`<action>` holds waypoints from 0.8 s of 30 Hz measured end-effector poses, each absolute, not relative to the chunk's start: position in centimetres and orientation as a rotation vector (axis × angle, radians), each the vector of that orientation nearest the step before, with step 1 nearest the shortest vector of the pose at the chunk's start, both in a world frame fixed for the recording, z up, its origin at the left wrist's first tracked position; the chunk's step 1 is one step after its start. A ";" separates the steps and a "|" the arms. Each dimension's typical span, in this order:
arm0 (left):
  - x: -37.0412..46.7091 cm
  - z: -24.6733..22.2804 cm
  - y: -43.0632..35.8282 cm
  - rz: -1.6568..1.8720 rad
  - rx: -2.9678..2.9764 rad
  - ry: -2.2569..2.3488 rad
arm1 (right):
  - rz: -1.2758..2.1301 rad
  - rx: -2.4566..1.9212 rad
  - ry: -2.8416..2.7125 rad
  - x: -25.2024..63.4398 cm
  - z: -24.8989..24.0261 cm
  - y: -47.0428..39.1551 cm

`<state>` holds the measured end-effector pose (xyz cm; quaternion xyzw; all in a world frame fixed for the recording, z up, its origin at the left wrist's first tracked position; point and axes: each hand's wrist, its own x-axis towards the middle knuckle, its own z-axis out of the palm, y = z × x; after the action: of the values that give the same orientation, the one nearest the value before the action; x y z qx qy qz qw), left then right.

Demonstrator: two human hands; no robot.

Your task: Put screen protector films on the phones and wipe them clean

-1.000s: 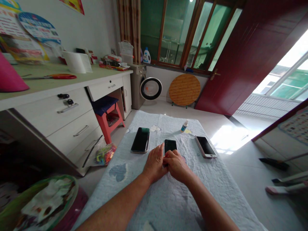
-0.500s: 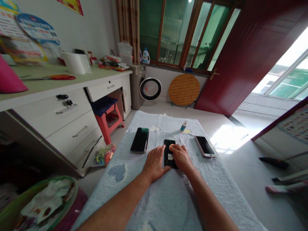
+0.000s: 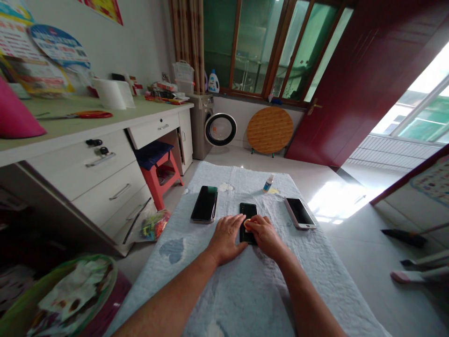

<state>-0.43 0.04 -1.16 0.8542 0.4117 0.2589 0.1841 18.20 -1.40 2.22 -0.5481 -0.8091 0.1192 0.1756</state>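
A black smartphone (image 3: 248,209) lies flat on the cloth between my hands, a pale label or patch partly showing on it. My left hand (image 3: 226,236) holds its left side, fingers along the edge and thumb at the lower corner. Pinched in my right hand (image 3: 262,232) is a small round orange pad (image 3: 247,224), pressed on the phone's upper surface; my fingers hide part of it. To the left lies a stack of dark phones (image 3: 205,204). A white-framed phone (image 3: 300,213) rests on the right. Behind stands a small spray bottle (image 3: 268,184).
A light blue quilted cloth (image 3: 217,299) covers the low table. On the left are a desk (image 3: 147,112), a red stool (image 3: 157,180) and a filled waste bin (image 3: 115,281). A washing machine (image 3: 200,126) with its door open and a round wooden tabletop (image 3: 270,130) stand behind.
My right hand has slid the orange pad slightly down and left over the phone. My left fingers have shifted a little onto the phone's edge. The view has turned slightly.
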 end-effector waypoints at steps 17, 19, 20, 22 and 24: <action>-0.8 -0.6 0.5 0.824 2.168 1.093 | 0.294 -1.435 -2.492 15.5 3.3 -2.6; -0.8 -0.8 0.5 0.841 2.177 1.091 | 0.322 -1.392 -2.509 15.6 3.4 -2.9; -0.8 -0.9 0.6 0.856 2.177 1.093 | 0.330 -1.384 -2.508 15.7 3.4 -2.9; -0.8 -1.2 0.7 0.891 2.168 1.101 | 0.326 -1.397 -2.488 15.7 3.2 -2.9; -0.8 -1.5 0.8 0.923 2.154 1.101 | 0.307 -1.439 -2.443 15.6 3.0 -2.5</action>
<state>-0.81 0.79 -1.48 0.8003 0.4091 0.3430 0.2729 15.60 -2.45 3.02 -0.4993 -0.8477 0.1064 0.1443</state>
